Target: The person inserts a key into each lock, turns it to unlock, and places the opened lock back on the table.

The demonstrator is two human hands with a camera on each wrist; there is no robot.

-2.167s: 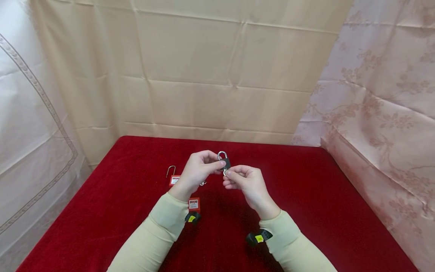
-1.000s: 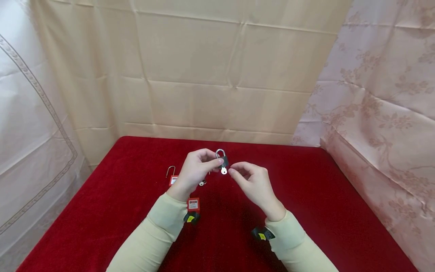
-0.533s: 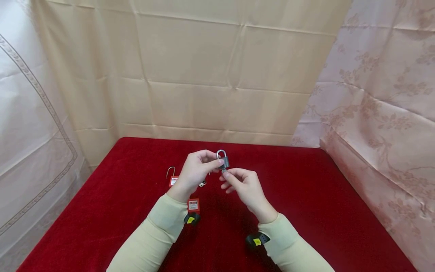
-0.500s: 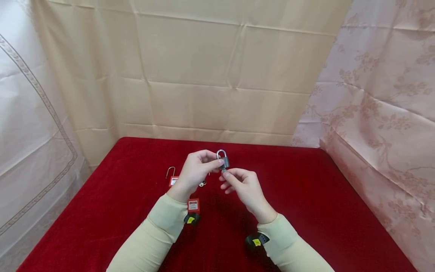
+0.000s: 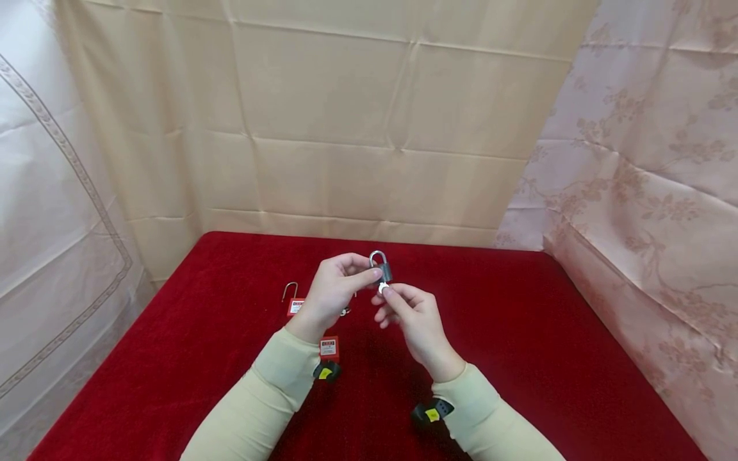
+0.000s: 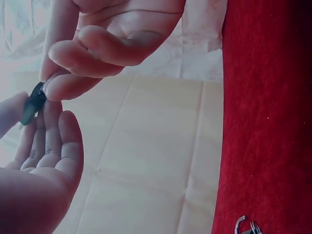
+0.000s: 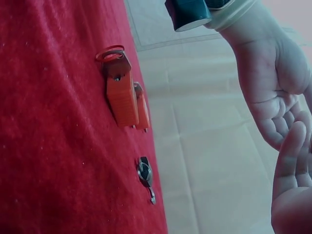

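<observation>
Above the table, my left hand (image 5: 331, 285) grips a small dark padlock (image 5: 386, 272) between thumb and fingers, its silver shackle pointing up. A silver key (image 5: 383, 287) sits at the padlock's lower end. My right hand (image 5: 418, 314) pinches that key with thumb and index finger, the other fingers loosely bent below it. The padlock's left part is hidden behind my left thumb. On the table beyond my left wrist lies a red padlock (image 5: 295, 306) with a tall shackle; another red padlock (image 5: 329, 346) lies nearer, partly hidden by my left cuff.
A further dark padlock (image 7: 145, 171) with a metal ring lies on the red cloth, mostly behind my left hand in the head view. The red-covered table (image 5: 519, 358) ends at beige curtains (image 5: 323, 128) behind and a floral curtain (image 5: 651, 160) on the right.
My right hand pinched the key, was off it a second ago, and pinches it again now. The held padlock has shifted slightly up and right. Things on the table stay put.
</observation>
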